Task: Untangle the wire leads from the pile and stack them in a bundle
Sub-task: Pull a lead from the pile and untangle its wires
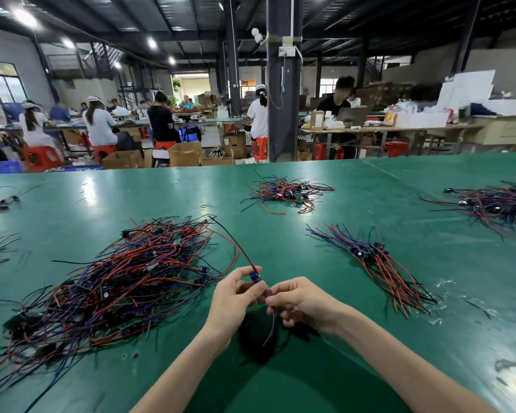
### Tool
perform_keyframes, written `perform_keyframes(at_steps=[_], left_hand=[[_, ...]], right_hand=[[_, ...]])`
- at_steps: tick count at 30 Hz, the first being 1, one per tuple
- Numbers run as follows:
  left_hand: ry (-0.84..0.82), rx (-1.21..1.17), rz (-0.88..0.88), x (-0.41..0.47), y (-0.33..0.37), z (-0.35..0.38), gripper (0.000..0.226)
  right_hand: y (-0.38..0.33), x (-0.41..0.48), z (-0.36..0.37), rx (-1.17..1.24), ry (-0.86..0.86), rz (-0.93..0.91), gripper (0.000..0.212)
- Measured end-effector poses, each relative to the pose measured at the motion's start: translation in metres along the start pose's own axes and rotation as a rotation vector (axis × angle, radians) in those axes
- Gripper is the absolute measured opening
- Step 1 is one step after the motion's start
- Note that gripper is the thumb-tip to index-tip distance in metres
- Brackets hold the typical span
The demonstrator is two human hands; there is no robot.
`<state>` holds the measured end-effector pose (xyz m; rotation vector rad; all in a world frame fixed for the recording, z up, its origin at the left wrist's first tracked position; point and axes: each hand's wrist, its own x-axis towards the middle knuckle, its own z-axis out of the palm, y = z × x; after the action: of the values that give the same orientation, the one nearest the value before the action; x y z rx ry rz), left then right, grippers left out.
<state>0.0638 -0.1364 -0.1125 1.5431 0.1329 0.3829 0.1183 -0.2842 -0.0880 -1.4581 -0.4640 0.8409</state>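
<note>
The table (325, 189) has a smooth, glossy green surface with scuffed patches. The wire leads (116, 278) have smooth plastic insulation. Cardboard boxes (185, 155) look matt.

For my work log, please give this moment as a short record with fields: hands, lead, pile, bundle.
left hand: pinches the lead at its blue part
right hand: pinches the lead's lower wires
pile: tangled, left of the hands
bundle: right of the hands, wires roughly aligned
table: green

Red, blue, black wire leads (108, 281); green table (325, 368)
</note>
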Motion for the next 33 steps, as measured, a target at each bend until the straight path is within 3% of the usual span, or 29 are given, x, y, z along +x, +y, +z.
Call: perform_keyframes(at_steps=[15, 23, 33], left_hand=[[0.074, 0.004, -0.013, 0.006, 0.002, -0.004, 0.025], [0.072, 0.006, 0.002, 0.008, 0.005, -0.009, 0.027], [0.153, 0.026, -0.009, 0.016, 0.007, -0.022, 0.028]], right_hand=[[0.008, 0.005, 0.008, -0.006, 0.162, 0.0, 0.013], [0.006, -0.002, 0.011, -0.118, 0.092, -0.115, 0.011], [0.004, -0.004, 0.018, -0.109, 0.019, -0.047, 0.015]])
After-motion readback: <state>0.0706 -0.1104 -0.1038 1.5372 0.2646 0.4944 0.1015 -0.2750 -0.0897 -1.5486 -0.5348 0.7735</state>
